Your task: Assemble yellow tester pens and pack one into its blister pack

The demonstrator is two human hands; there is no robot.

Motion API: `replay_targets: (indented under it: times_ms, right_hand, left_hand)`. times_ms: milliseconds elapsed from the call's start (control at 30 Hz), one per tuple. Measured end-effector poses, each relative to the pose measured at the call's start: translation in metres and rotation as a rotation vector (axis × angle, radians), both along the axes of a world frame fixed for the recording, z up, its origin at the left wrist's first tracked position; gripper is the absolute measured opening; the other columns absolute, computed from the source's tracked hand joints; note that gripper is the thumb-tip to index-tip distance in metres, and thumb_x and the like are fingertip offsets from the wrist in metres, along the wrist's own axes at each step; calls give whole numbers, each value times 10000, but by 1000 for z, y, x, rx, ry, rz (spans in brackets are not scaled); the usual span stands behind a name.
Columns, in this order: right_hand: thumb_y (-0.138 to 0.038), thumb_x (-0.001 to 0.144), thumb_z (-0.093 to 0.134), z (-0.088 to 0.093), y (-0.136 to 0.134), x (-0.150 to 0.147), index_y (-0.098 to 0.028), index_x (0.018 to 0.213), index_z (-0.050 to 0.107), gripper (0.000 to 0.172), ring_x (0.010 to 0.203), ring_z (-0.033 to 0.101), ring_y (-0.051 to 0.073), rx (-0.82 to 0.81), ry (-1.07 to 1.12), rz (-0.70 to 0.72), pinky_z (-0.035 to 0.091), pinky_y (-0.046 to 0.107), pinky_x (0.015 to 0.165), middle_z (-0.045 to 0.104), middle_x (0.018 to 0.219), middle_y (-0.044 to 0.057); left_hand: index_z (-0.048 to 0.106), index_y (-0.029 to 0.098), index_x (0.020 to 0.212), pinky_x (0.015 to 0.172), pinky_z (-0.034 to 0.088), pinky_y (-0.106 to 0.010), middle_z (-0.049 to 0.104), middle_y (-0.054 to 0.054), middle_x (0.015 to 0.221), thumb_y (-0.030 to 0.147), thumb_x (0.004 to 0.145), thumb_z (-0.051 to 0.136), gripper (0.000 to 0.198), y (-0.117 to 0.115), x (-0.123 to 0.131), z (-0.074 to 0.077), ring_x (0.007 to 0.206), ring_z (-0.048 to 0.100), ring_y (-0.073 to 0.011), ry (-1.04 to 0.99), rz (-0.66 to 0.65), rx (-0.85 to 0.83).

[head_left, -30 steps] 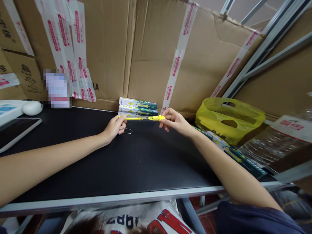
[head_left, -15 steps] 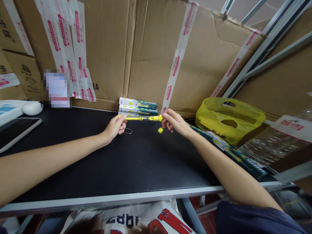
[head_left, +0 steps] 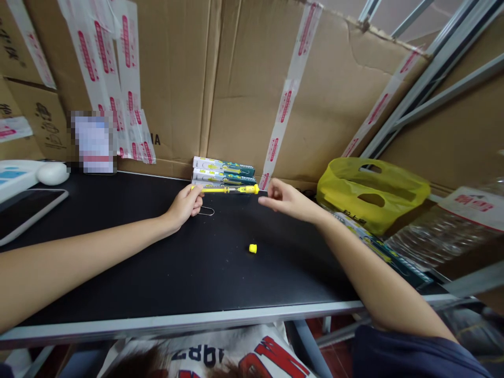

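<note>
My left hand (head_left: 186,203) is closed around the left end of a slim yellow rod-like tool (head_left: 248,189), holding it level above the black table. Its right part has a thicker yellow body, and a thin metal pin sticks out of that end. A bent metal wire loop (head_left: 207,211) shows just below my left fingers; whether it belongs to the tool I cannot tell. My right hand (head_left: 286,199) hovers beside the pin end, thumb apart from the curled fingers, with nothing visible in it. A small yellow cap (head_left: 252,248) is on the table below.
Printed long boxes (head_left: 223,172) are stacked behind the tool, against a cardboard wall (head_left: 173,79). More such boxes (head_left: 394,254) lie at right, near a yellow plastic bag (head_left: 370,194) and clear packaging (head_left: 429,231). A phone (head_left: 31,212) and a white rounded object (head_left: 52,174) are at left.
The yellow cap has dropped from near my right hand to the table. My right hand has come off the tool's end and moved slightly right. My left hand keeps its hold.
</note>
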State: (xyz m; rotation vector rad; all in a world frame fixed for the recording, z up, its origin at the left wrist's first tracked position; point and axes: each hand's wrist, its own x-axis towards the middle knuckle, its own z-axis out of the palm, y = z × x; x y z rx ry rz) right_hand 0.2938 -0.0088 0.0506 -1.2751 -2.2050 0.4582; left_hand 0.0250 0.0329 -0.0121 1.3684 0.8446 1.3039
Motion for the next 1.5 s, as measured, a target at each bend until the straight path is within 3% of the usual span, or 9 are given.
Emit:
replay_targets:
  times_ms: [133, 367, 467, 600, 667, 767, 900, 1167, 1500]
  right_hand:
    - [-446, 729, 687, 3, -19, -10, -169, 925, 529, 375, 572, 511, 88, -351, -338, 341, 381, 200, 515, 563, 661, -37]
    - [-270, 742, 653, -15, -31, -30, -155, 861, 560, 190, 618, 520, 74, -336, -333, 543, 393, 188, 538, 589, 721, -25]
    - [-216, 744, 615, -12, -24, -22, -157, 841, 547, 132, 609, 515, 69, -301, -242, 487, 407, 179, 521, 578, 721, -25]
    - [-185, 706, 619, -5, 2, 1, -174, 822, 504, 163, 558, 509, 78, -251, -32, 234, 417, 166, 406, 537, 694, -33]
    - [-189, 674, 654, -4, 16, 12, -184, 789, 464, 222, 516, 506, 78, -213, 191, 96, 452, 189, 402, 514, 645, -49]
    - [-224, 639, 720, -7, 28, 15, -190, 794, 447, 316, 596, 585, 100, -229, 575, -12, 535, 243, 517, 568, 702, -32]
    - [-278, 634, 763, -18, 26, 0, -175, 786, 512, 311, 687, 584, 78, -313, 806, 39, 540, 235, 644, 584, 774, -24]
    - [-340, 638, 774, -27, 28, -11, -190, 792, 537, 319, 529, 418, 42, -241, 943, 35, 447, 180, 529, 456, 618, -79]
    - [-323, 683, 744, -27, 21, -16, -182, 800, 539, 274, 618, 503, 65, -264, 983, 33, 469, 187, 568, 534, 665, -43]
  left_hand:
    - [414, 173, 716, 349, 219, -146, 321, 101, 435, 287, 926, 393, 241, 1, -1, -1, 309, 287, -21, 5, 12, -5]
    - [412, 173, 710, 349, 220, -149, 318, 104, 425, 269, 931, 379, 243, 1, 1, 1, 305, 288, -22, 11, 3, -6]
    - [413, 172, 709, 347, 217, -149, 320, 104, 427, 272, 929, 381, 244, 1, 0, 0, 305, 286, -21, 4, -2, -1]
    - [414, 173, 714, 346, 224, -148, 324, 102, 428, 278, 926, 383, 239, 1, 0, -1, 305, 293, -23, 2, -4, 6]
    - [410, 174, 713, 346, 226, -148, 324, 102, 429, 280, 925, 385, 238, 1, 0, -1, 307, 294, -23, 3, -5, 4]
    - [409, 176, 711, 346, 224, -146, 324, 102, 431, 289, 918, 396, 237, 1, 0, 0, 308, 294, -24, 3, -8, -2]
    - [410, 179, 708, 347, 226, -147, 324, 101, 430, 300, 908, 413, 233, 1, 0, 1, 308, 295, -26, -7, -7, -1]
    - [415, 176, 706, 346, 225, -141, 324, 97, 429, 310, 907, 421, 242, -1, 0, 2, 310, 293, -25, -22, -8, -19]
    - [410, 174, 705, 343, 223, -145, 319, 97, 425, 279, 917, 388, 237, -2, 1, 2, 309, 287, -28, -22, -7, -24]
